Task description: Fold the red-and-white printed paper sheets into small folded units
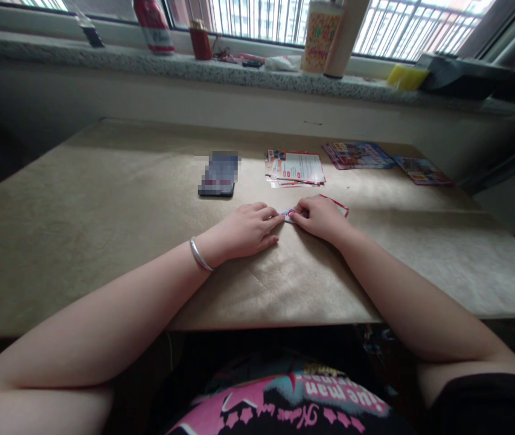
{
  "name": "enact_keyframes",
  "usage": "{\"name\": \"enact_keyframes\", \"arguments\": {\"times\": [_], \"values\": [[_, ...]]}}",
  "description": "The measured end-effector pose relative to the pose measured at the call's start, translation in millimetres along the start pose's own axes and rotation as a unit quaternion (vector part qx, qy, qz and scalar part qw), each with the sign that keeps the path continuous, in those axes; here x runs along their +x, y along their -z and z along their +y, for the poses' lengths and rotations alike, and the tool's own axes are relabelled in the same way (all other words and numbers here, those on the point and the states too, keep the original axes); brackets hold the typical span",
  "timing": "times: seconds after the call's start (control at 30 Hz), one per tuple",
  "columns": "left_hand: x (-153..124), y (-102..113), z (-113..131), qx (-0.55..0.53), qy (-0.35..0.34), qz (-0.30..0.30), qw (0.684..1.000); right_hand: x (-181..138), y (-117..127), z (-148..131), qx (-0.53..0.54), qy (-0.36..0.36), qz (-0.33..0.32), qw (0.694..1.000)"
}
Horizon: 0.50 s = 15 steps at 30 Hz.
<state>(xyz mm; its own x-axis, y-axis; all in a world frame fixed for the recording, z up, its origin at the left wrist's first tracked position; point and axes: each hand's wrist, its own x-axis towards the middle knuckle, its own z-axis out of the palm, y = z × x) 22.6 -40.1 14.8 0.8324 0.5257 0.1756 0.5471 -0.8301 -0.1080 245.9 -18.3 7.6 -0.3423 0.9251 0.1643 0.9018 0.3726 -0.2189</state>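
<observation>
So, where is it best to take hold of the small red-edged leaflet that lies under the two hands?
Probably at its free right corner, coming from the right. The leaflet lies flat on the paper-covered table, and the left hand and right hand cover its left part. Only that red-edged corner pokes out beyond the right hand, so fingers could slide under it there.

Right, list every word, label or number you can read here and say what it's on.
"ue man", upside down and cut off: shirt.
Script line beneath it on the shirt: not legible.
Leaflets: print too small.
Folded paper under left hand and right hand: unreadable.
Can and printed cup on the sill: blurred.
Phone: pixelated.
</observation>
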Motion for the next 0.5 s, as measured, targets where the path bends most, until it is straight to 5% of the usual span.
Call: {"name": "enact_keyframes", "arguments": {"times": [0.5], "values": [[0.9,-1.4,-0.1,0.018,0.006,0.021,1.000,2.0,-0.6,1.8,0.020,-0.049,-0.010,0.999]]}}
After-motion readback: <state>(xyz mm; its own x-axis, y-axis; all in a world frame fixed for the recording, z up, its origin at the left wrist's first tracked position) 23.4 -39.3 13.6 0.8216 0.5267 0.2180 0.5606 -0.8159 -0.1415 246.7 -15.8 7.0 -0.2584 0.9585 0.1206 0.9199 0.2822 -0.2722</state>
